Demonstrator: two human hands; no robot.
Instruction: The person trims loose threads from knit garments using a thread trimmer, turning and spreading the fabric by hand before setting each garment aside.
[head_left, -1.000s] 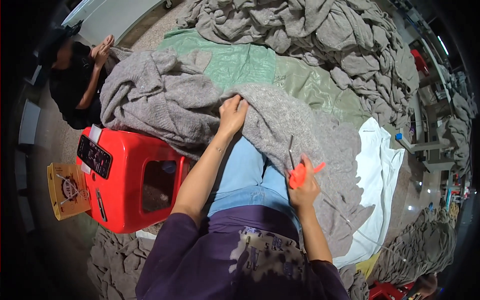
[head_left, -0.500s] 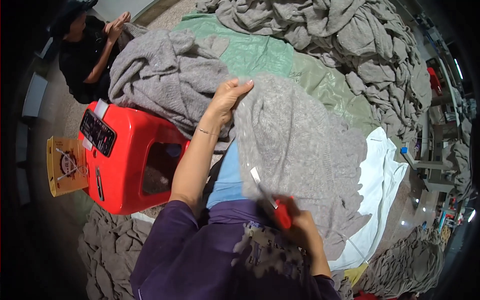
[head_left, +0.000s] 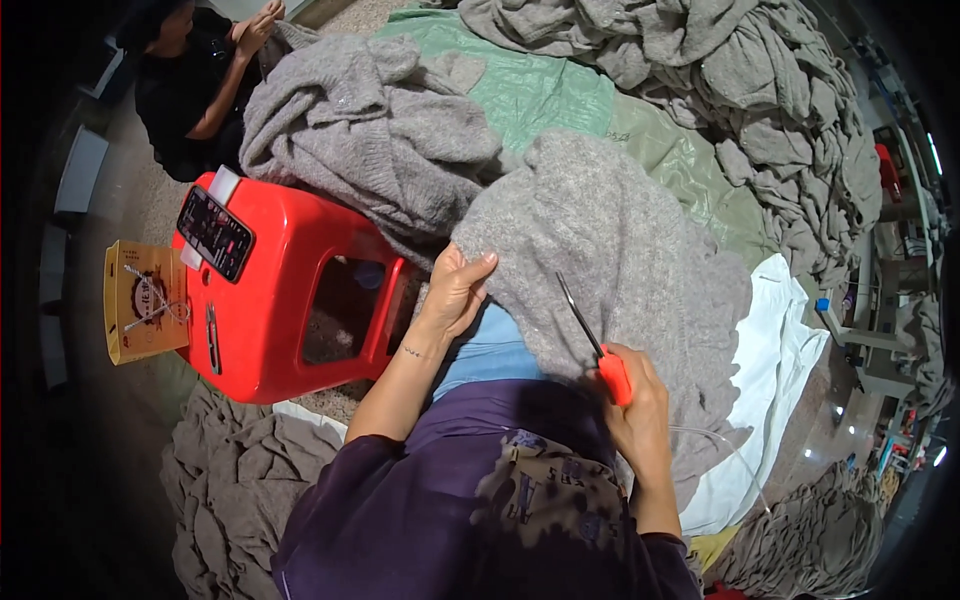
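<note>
A light grey knitted garment (head_left: 640,240) is spread over my lap and the sheeting in front of me. My left hand (head_left: 458,290) is closed on its near left edge, thumb on top. My right hand (head_left: 642,408) grips red-handled scissors (head_left: 614,378) above the knit. Their slim dark blades point up and to the left, toward the middle of the garment, and look closed together. Light blue cloth (head_left: 490,350) shows on my lap beneath the garment's edge.
To the left, a red plastic stool (head_left: 262,330) carries a phone (head_left: 216,232) and small snips (head_left: 212,340); a yellow paper bag (head_left: 145,300) hangs beside it. Grey knits are heaped at far left (head_left: 350,130), far right (head_left: 740,80) and near left (head_left: 235,490). Another person (head_left: 190,90) sits far left.
My left hand has come down nearer to me with the garment's edge. My right hand has moved right and up, and the scissors' blades have shifted to the right over the knit.
</note>
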